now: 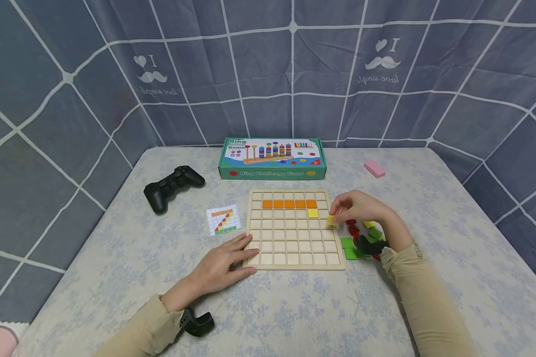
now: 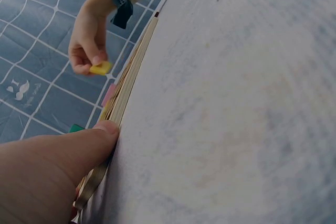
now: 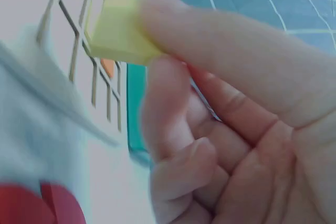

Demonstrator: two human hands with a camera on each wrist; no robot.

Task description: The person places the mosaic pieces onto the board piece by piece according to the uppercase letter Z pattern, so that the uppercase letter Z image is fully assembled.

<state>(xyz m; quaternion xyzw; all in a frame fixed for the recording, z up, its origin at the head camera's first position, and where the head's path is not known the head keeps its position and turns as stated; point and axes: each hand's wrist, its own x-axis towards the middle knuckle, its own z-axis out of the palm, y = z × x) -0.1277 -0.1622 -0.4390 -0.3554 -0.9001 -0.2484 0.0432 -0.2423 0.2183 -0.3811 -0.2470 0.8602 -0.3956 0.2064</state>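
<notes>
A wooden grid board (image 1: 279, 247) lies flat in the middle of the table. Along its second row from the top runs a line of orange tiles (image 1: 289, 204), and one yellow tile (image 1: 312, 213) sits under the rightmost of them. My right hand (image 1: 359, 206) pinches another yellow tile (image 3: 118, 31) between thumb and forefinger, over the board's right edge. With fingers extended, my left hand (image 1: 221, 265) rests at the board's lower left edge; its thumb touches the rim in the left wrist view. A pattern card (image 1: 223, 219) lies left of the board.
Loose green tiles (image 1: 350, 254) and red pieces (image 1: 353, 230) lie right of the board, partly hidden by my right wrist. A green game box (image 1: 272, 173) stands behind it. Farther out are a black game controller (image 1: 171, 186) at left and a pink block (image 1: 374, 168) at right.
</notes>
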